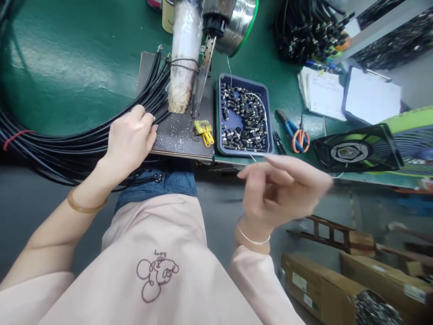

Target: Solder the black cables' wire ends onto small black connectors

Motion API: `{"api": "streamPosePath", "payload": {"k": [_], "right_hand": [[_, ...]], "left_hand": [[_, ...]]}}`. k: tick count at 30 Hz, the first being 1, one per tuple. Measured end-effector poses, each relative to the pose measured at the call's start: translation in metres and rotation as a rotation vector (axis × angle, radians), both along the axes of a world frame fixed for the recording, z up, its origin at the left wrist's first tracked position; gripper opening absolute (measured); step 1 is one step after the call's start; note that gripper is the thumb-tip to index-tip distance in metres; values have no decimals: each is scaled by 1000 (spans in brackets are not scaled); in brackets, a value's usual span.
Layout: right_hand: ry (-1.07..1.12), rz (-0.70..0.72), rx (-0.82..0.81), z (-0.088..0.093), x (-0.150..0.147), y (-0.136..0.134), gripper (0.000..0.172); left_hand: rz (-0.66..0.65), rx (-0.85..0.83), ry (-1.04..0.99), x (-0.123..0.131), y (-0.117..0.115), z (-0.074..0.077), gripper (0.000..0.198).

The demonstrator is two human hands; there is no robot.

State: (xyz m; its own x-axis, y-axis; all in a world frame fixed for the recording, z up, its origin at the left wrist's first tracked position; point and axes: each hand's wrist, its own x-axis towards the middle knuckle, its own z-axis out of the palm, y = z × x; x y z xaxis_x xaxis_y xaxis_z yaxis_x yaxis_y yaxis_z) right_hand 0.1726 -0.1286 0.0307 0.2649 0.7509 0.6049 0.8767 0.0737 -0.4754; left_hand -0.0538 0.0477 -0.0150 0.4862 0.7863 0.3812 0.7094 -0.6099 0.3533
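Note:
My left hand is closed over the near side of a thick bundle of black cables, its fingertips above a dark work board. My right hand, slightly blurred, is raised in front of the table edge with thumb and fingers pinched together. A thin solder wire sticks out from its fingertips toward the blue tray. Small black connectors with metal pins fill much of that tray. Over the board, a soldering iron points downward beside a white wrapped tube.
A yellow clip-like piece and solder specks lie on the board. Behind stands a solder spool. Right of the tray are orange-handled scissors, pliers, papers and a black fan. Cardboard boxes stand on the floor.

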Motion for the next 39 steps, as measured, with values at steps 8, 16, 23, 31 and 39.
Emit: {"api": "streamPosePath", "payload": {"k": [8, 16, 23, 31, 39], "right_hand": [[-40, -78, -213, 12, 35, 24, 15], [-73, -116, -202, -9, 72, 61, 11], [4, 15, -372, -11, 81, 93, 10], [120, 48, -464, -3, 90, 107, 16], [-118, -53, -503, 8, 92, 111, 18]], "left_hand": [[-14, 180, 54, -9, -17, -2, 19], [1, 190, 93, -4, -9, -2, 17], [100, -48, -262, -17, 20, 0, 11], [-105, -656, -913, -34, -1, 36, 3], [-998, -948, -262, 24, -63, 47, 8]]}}
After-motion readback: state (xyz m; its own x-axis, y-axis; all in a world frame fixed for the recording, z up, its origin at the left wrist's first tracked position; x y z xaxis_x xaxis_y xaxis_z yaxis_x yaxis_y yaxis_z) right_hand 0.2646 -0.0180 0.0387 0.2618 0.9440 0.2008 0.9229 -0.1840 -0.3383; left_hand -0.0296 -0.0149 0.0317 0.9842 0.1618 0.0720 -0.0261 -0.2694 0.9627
